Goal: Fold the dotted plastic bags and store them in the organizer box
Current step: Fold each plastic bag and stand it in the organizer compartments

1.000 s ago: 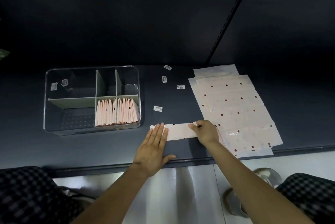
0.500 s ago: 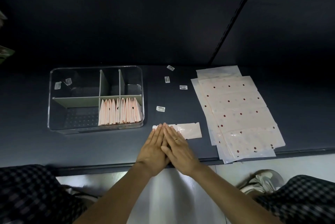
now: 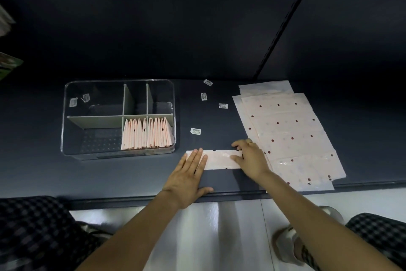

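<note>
- The strip [image 3: 219,159], a bag already folded into a narrow band, lies on the table [image 3: 131,174] near its front edge, just right of the box [image 3: 118,117].
- Its long axis runs left to right, across the person's body, with 1 hand at each end.
- The left hand [image 3: 189,179] lies flat with fingers straight and together, pressing the strip's left end down.
- The right hand [image 3: 249,158] covers the right end, thumb on top and fingers curled over the far edge; it seems to pinch that end.
- Likely next step: fold the strip end over end along its length, so the right hand, holding the free end, is placed to carry it leftward.
- The stack [image 3: 285,136] of unfolded bags lies just right of the right hand.
- Folded bags [image 3: 146,133] stand upright in the box's front-right compartment.
</note>
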{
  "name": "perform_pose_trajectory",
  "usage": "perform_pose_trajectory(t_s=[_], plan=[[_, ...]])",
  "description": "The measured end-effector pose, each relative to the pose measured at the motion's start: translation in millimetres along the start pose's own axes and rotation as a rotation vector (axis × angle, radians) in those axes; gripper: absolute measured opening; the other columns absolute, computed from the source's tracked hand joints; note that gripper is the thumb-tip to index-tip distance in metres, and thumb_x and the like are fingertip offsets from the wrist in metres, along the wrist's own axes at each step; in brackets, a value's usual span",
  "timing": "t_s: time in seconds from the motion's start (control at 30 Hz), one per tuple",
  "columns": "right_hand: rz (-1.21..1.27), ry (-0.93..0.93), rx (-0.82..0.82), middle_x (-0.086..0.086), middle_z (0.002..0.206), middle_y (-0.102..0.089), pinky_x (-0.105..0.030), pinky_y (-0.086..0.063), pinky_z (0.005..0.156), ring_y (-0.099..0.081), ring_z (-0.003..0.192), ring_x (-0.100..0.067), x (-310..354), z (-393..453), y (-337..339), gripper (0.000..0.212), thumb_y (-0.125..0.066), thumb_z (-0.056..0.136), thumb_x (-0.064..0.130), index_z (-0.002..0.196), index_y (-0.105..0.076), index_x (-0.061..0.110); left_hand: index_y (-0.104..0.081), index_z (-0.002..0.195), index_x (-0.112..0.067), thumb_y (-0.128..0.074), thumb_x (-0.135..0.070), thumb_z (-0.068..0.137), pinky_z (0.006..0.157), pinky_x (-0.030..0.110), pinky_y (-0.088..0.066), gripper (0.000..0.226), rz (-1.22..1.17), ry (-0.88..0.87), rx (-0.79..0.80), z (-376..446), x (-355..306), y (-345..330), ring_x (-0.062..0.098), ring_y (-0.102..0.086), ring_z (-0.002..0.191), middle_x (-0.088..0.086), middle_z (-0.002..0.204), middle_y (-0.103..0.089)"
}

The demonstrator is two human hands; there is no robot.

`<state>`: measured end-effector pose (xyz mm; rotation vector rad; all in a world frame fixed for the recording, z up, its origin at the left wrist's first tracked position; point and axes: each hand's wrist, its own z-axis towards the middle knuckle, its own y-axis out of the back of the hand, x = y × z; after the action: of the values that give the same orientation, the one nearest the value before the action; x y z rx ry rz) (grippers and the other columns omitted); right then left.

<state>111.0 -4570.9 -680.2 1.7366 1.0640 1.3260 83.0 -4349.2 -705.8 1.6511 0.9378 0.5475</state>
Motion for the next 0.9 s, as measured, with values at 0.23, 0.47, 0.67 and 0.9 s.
perform_pose_trajectory(t_s=[0.23, 0.47, 0.67, 0.9], plan=[[-0.095, -0.119, 0.193, -0.007, 0.103, -0.057, -0.029, -0.042, 0.083, -0.048, 0.105, -0.023, 13, -15, 3, 0.015, -0.057, 0.086, 0.025, 0.094, -0.064, 0.015, -0.016, 0.148, -0.011, -0.036, -0.062, 0.091, 0.118, 0.037, 0.003, 0.080, -0.047, 0.008, -0.138, -5, -18, 15, 0.024, -0.005, 0.144, 0.005, 0.157, -0.009], [0.990, -0.688, 0.417, -0.009, 0.075, -0.061, -0.025, -0.046, 0.055, -0.056, 0.062, -0.019, 48, -80, 4, 0.005, -0.052, 0.089, 0.009, 0.086, -0.055, 0.006, -0.074, 0.100, -0.012, -0.089, -0.043, 0.049, 0.081, 0.025, -0.054, 0.062, -0.177, -0.098, -0.367, -29, -42, 9, 0.014, -0.068, 0.094, -0.001, 0.104, -0.071], [0.540, -0.235, 0.512, 0.004, 0.095, -0.060, -0.014, -0.043, 0.071, -0.053, 0.079, -0.003, 44, -87, 12, 0.038, -0.064, 0.081, 0.051, 0.096, -0.049, 0.021, -0.077, 0.089, -0.016, -0.089, 0.000, 0.033, 0.071, 0.029, -0.058, 0.060, -0.322, 0.011, -0.462, -40, -37, 5, 0.015, -0.071, 0.087, -0.003, 0.097, -0.074], [0.238, 0.184, 0.319, 0.019, 0.105, -0.052, -0.013, -0.032, 0.090, -0.039, 0.109, -0.010, 20, -75, -6, 0.049, -0.075, 0.077, 0.024, 0.122, -0.056, 0.025, -0.074, 0.099, -0.014, -0.073, -0.003, 0.073, 0.086, 0.031, -0.049, 0.028, -0.501, 0.089, -0.422, -37, -31, 9, 0.021, -0.068, 0.094, 0.001, 0.102, -0.073]])
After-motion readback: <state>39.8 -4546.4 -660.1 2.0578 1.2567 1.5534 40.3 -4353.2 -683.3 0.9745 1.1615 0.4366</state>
